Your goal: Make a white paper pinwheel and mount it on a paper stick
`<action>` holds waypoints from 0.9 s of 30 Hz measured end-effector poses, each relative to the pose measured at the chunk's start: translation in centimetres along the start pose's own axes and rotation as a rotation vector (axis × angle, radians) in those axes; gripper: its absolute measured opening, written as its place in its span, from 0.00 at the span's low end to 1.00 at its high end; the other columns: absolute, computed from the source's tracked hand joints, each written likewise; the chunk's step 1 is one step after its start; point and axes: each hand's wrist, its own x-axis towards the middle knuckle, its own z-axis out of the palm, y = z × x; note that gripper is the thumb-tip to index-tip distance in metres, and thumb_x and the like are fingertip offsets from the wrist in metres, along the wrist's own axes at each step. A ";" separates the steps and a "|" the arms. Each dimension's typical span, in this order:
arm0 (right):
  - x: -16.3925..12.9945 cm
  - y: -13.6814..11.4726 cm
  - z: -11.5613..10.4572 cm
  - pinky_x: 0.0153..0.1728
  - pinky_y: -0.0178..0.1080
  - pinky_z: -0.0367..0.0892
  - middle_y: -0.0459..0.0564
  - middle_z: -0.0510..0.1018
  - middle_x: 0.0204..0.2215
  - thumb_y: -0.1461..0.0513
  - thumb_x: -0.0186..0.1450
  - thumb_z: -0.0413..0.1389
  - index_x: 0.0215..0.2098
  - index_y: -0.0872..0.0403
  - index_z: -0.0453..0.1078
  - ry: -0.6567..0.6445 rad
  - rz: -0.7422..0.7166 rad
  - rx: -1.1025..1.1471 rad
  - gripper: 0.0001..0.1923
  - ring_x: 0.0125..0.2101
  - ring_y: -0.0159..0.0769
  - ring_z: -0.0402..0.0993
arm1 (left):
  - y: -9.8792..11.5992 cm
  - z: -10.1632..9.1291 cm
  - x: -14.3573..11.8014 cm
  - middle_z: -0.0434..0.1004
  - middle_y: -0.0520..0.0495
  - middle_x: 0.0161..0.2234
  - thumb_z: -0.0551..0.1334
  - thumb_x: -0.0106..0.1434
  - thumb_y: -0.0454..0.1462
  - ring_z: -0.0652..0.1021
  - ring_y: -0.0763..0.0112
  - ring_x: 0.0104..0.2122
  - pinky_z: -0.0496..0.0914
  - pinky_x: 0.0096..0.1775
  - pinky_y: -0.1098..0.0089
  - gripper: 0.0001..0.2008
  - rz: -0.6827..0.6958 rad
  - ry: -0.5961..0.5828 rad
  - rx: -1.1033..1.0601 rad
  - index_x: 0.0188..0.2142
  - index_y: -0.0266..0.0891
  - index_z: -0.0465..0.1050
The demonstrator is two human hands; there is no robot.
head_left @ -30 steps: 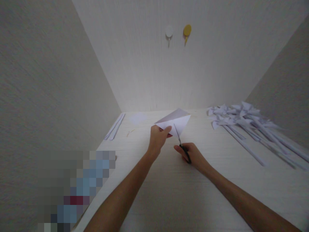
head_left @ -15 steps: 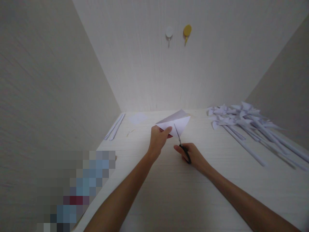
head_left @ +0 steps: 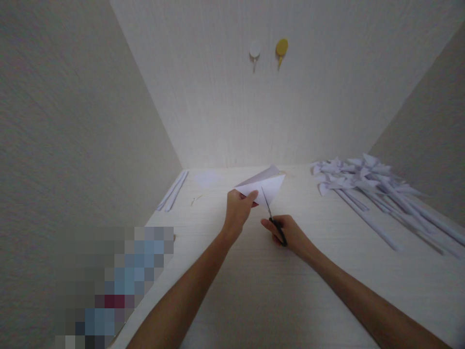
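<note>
Left hand [head_left: 240,206] is pinching paper [head_left: 272,186] near one edge, seemingly steadying it | right hand [head_left: 286,229] is gripping scissors [head_left: 278,230], apparently angling them across the paper

Middle lane: pale wood-grain tabletop [head_left: 225,291] open between the forearms; blocked farther in by left hand [head_left: 238,208], folded white paper sheet [head_left: 267,188], black-handled metal scissors [head_left: 278,231] and right hand [head_left: 286,230]. Right: passable strip between right hand and the heap of white paper pinwheels with long rolled sticks [head_left: 359,182], which crowds the far corner. Left: two slim white paper rolls [head_left: 173,191] edge the grey side wall [head_left: 109,121]; room between them and left hand, over one flat pale sheet [head_left: 208,178].
</note>
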 end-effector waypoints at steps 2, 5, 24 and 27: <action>0.0 -0.1 0.0 0.15 0.31 0.52 0.43 0.61 0.07 0.46 0.55 0.49 0.11 0.54 0.55 -0.019 -0.010 -0.018 0.25 0.11 0.25 0.56 | -0.1 -0.1 0.3 0.72 0.50 0.18 0.63 0.45 0.32 0.72 0.76 0.19 0.71 0.24 0.73 0.04 0.016 0.029 -0.027 0.20 0.30 0.71; 0.1 0.2 0.1 0.15 0.31 0.53 0.43 0.63 0.08 0.47 0.53 0.52 0.12 0.54 0.57 -0.038 -0.021 -0.022 0.23 0.12 0.26 0.58 | -0.4 -0.6 1.1 0.73 0.49 0.21 0.63 0.45 0.31 0.73 0.76 0.21 0.71 0.26 0.74 0.04 0.009 0.114 -0.185 0.23 0.30 0.71; 2.3 4.9 -5.0 0.26 0.36 0.60 0.50 0.75 0.22 0.56 0.52 0.53 0.28 0.57 0.70 0.626 -0.105 -0.234 0.12 0.23 0.36 0.69 | -4.9 -4.1 4.3 0.74 0.48 0.25 0.63 0.43 0.31 0.73 0.75 0.22 0.70 0.26 0.73 0.08 -0.080 0.108 -0.333 0.25 0.31 0.68; 2.5 5.4 -5.7 0.29 0.37 0.61 0.54 0.76 0.24 0.55 0.51 0.55 0.31 0.60 0.73 0.660 -0.003 -0.305 0.17 0.26 0.39 0.70 | -5.1 -4.2 4.1 0.76 0.45 0.28 0.64 0.42 0.32 0.75 0.73 0.25 0.71 0.27 0.73 0.10 -0.066 0.029 -0.291 0.27 0.30 0.69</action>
